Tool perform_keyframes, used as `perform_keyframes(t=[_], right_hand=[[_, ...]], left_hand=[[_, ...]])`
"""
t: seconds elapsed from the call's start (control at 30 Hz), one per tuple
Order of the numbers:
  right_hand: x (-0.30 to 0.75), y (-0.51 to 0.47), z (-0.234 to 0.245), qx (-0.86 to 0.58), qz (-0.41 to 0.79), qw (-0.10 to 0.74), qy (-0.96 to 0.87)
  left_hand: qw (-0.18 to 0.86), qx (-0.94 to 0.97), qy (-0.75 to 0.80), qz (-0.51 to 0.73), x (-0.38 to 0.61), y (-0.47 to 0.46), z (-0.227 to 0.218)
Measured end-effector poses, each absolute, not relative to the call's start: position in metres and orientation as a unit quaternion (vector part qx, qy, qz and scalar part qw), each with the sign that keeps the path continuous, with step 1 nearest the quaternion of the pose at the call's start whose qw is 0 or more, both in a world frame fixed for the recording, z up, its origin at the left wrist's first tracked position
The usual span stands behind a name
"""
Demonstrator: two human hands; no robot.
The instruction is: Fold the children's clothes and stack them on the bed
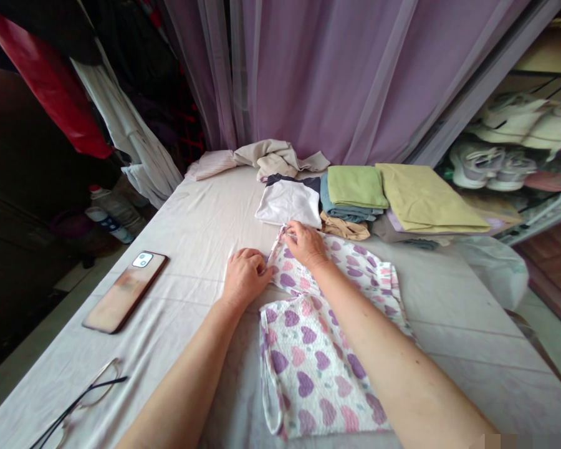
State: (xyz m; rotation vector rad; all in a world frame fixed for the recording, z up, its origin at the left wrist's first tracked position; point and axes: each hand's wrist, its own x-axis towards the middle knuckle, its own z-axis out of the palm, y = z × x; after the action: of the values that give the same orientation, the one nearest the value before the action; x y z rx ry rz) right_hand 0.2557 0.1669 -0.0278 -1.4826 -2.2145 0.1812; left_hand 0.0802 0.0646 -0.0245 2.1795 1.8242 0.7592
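A pair of white shorts (315, 368) printed with purple and pink hearts lies spread on the sheet-covered surface in front of me. One leg points toward me, its opening at the left; the other lies farther off under my hands. My right hand (306, 243) pinches the far corner of that leg's hem between thumb and fingers. Closer to me along the same edge, my left hand (247, 274) has its fingers curled, with the thumb at the fabric. A gathered band shows at the right end of the shorts. My right forearm covers part of the cloth.
Beyond my hands sit a folded white shirt (288, 201), a green folded cloth (358, 186) on a stack and a yellow folded cloth (432, 199). A crumpled beige cloth (273, 157) lies behind. At left are a phone (125, 292) and glasses (91, 386). Shoes (490, 165) stand on a rack.
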Motion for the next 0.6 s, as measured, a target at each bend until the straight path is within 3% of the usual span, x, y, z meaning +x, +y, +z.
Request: perform_keyframes(t=[0.23,0.6], right_hand=[[0.257,0.158,-0.029,-0.528,0.046,0.190,-0.827],[0.264,0.139,-0.040,-0.449,0.074,0.240,-0.858]], left_hand=[[0.105,0.768,0.584,0.241,0.079,0.064,-0.029],[0.085,0.793,0.574,0.186,0.076,0.066,-0.027]])
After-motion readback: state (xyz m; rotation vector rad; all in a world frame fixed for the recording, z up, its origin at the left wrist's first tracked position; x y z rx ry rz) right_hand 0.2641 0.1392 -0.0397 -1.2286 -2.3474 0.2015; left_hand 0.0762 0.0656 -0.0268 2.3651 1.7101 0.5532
